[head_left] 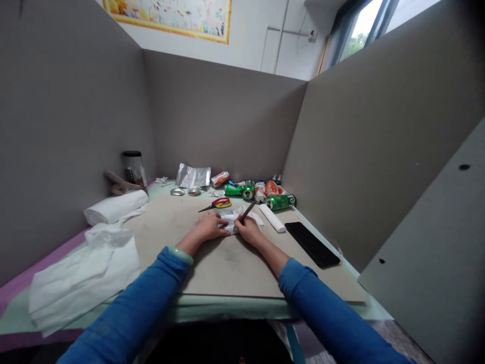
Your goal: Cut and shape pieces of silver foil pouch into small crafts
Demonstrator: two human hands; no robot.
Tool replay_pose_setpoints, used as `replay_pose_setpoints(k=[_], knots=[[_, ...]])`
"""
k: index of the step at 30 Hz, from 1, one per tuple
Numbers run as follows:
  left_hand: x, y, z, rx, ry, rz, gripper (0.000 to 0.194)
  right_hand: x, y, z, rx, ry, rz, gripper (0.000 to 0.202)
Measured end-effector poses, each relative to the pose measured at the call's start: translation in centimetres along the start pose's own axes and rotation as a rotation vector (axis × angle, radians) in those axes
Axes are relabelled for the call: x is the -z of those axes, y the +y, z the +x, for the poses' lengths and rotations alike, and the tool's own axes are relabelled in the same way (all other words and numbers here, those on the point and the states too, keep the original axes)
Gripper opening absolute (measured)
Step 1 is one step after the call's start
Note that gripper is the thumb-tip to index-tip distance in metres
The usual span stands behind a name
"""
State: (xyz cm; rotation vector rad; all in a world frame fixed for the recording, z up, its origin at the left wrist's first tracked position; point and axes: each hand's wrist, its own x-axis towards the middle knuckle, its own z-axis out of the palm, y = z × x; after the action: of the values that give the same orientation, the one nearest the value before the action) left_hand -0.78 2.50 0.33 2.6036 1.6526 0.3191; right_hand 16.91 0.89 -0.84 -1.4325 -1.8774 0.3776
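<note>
On the tan board lies a small white and silvery sheet. My left hand presses on its left side with fingers bent and apart, gripping nothing. The fingers of my right hand close round a dark pen-like tool, its lower end over the sheet's right part; the tip is hidden by the hand. Scissors with red and yellow handles lie just beyond my hands. A white rolled strip rests to the right of them.
Several cans lie at the back right, beside a silver foil sheet. A black phone-like slab lies right. White paper, a paper roll and a jar are left. Grey panels enclose the table.
</note>
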Motion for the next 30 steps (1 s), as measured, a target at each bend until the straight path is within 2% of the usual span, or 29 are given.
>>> replay_pose_setpoints(k=[30], knots=[[0.12, 0.13, -0.04, 0.002, -0.007, -0.015, 0.049, 0.36, -0.23, -0.22, 0.005, -0.017, -0.006, 0.018]])
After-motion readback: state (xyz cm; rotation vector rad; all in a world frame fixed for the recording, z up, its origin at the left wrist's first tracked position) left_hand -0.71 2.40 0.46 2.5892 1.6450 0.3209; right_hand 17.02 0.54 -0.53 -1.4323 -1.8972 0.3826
